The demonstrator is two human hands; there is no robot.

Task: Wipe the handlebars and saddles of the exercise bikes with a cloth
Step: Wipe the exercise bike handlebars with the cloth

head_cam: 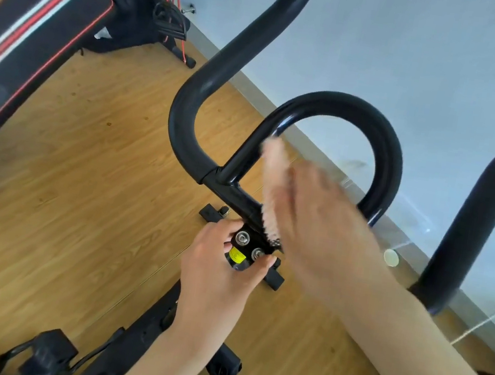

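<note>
Black handlebars (209, 90) of an exercise bike fill the middle of the head view, with a looped inner bar (349, 106) and a side bar at the right (477, 204). My left hand (220, 267) grips the bolted stem clamp (243, 245) below the bars. My right hand (314, 227) is blurred with motion and holds a pale pink fuzzy cloth (273, 178) against the lower centre bar next to the loop. No saddle is in view.
A black padded bench with red and white stripes (27, 35) stands at the left. Another machine with red resistance bands (144, 9) sits at the back by the grey wall (420, 69). A pedal (45, 353) and the bike frame lie below on the wooden floor (77, 186).
</note>
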